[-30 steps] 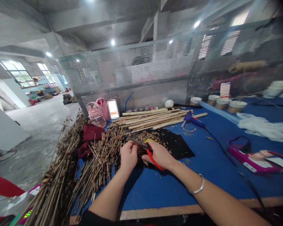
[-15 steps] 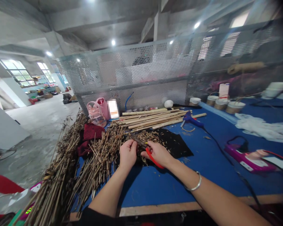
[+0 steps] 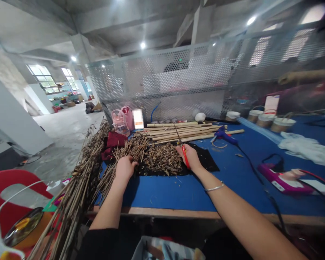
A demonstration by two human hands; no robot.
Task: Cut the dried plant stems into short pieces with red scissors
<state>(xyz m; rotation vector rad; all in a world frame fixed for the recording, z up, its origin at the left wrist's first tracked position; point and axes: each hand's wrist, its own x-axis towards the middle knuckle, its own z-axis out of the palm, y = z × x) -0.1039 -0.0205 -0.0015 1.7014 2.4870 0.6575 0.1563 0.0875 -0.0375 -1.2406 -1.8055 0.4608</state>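
My right hand (image 3: 190, 157) is closed around red-handled scissors (image 3: 182, 146), whose blades point up and away over a black cloth (image 3: 206, 163). A heap of small dry cuttings (image 3: 162, 160) lies on that cloth between my hands. My left hand (image 3: 125, 167) rests with curled fingers on the pile of thin dry twigs (image 3: 116, 162) at the left of the cloth; whether it grips any twig is hidden. A silver bangle sits on my right wrist.
The blue table (image 3: 195, 191) carries pale bamboo sticks (image 3: 184, 131), a blue glue gun (image 3: 223, 135), a pink device (image 3: 283, 178), white cloth (image 3: 306, 148) and small tubs (image 3: 271, 121). A perforated metal screen (image 3: 178, 83) stands behind. A long twig bundle (image 3: 76, 195) overhangs the left edge beside a red chair (image 3: 11, 206).
My hands have drawn apart: the left went left onto the twig pile, the right moved right and away with the scissors. The camera pulled back and shifted, showing more of the table's front edge.
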